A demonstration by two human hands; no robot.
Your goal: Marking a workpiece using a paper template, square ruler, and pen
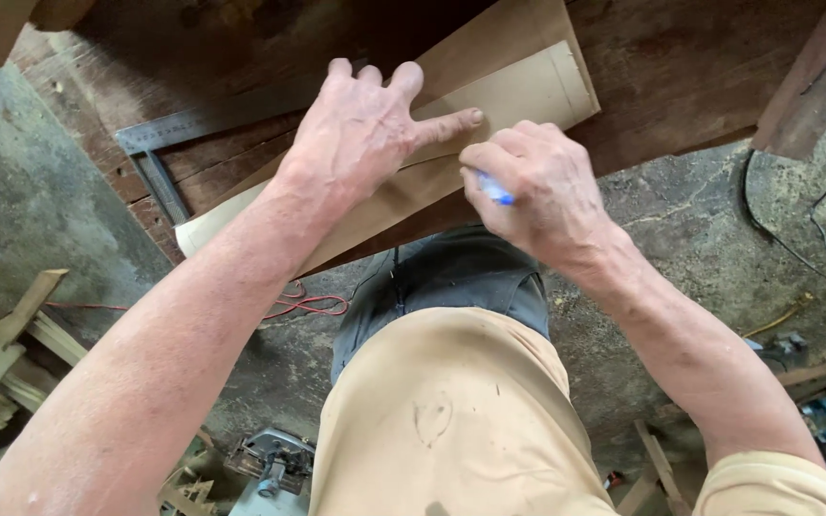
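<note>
Two hands work on a thin tan sheet of wood on a dark wooden surface.

The left hand lies flat and open on the thin tan sheet of wood, with one finger stretched out to the right to press it down. The right hand is curled tight around a small blue pen, and the tip is just beside the near edge of the sheet. The sheet lies slanted across the dark wooden surface. A grey metal square ruler rests on the surface to the left, partly under the sheet. Down on the floor, thin wooden sticks lie in a heap at the left and a red wire curls nearby.
</note>
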